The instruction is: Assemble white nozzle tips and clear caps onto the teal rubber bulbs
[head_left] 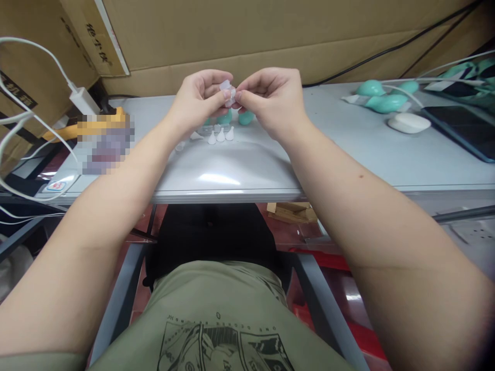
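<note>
My left hand [199, 100] is closed, pinching a small translucent plastic piece [226, 85] between thumb and fingers above the far part of the table. The fingertips of my right hand [273, 98] are closed on the right side of the same piece. What the piece exactly is cannot be made out. Below my hands, several small white funnel-shaped pieces [220, 135] stand on the table, with a clear round cap-like piece [180, 147] to their left. Just behind them, teal rounded objects [246, 118] are partly hidden by my fingers.
Teal egg-shaped objects [388, 103], a white rounded case [409, 123] and a dark phone [464, 131] lie on the right of the grey table [340, 159]. White cables and a charger [83, 101] are at left, by a yellow object [93, 126]. Cardboard [232, 31] stands behind.
</note>
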Motion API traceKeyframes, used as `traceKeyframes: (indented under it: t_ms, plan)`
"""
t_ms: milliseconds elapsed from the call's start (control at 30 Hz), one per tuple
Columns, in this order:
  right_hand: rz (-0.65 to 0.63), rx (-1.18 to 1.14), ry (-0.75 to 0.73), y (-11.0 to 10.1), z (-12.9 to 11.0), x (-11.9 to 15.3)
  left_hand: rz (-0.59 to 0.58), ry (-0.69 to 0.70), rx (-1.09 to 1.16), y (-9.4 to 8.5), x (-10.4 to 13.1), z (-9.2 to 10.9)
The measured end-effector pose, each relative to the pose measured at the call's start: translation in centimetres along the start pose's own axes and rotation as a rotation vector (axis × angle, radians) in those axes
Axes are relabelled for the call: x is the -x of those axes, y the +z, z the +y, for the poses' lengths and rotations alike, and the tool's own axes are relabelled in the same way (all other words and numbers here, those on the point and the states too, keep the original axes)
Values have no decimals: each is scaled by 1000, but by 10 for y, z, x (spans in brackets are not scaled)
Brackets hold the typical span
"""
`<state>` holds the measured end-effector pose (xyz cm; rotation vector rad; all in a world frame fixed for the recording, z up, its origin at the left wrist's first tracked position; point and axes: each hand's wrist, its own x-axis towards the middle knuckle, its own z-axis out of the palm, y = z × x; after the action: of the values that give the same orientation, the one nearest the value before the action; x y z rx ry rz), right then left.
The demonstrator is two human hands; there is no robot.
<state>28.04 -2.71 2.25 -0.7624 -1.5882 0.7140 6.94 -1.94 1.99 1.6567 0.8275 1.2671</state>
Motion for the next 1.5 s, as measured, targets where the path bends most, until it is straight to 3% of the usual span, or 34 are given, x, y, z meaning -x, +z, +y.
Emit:
traceKeyframes:
  t_ms: [133, 333, 600, 833, 1033, 1133, 1333, 1500]
  plan:
    - [-45, 58, -47, -4, 13, -3, 3, 58, 67, 1, -4, -6]
    - [-88, 24, -90, -4, 19, -2, 45, 66, 118, 6, -2, 2]
    - [-93, 57, -41, -6, 15, -2, 18, -33, 40, 8, 4, 14]
    - [-159, 113, -11, -10, 18, -3, -5, -107, 18, 4, -2, 9]
    - [-188, 122, -4, -7, 12, -2, 43, -40, 30, 6, -7, -5]
    - [-220, 143, 21, -10, 9, -2, 5, 7, 101, 5, -8, -9]
    - [-254, 34, 87, -15, 17, -7, -51, -18, 209, 1, -4, 3]
    - [-220, -11, 102, -13, 15, -6, -27, -59, 129, -2, -4, 7]
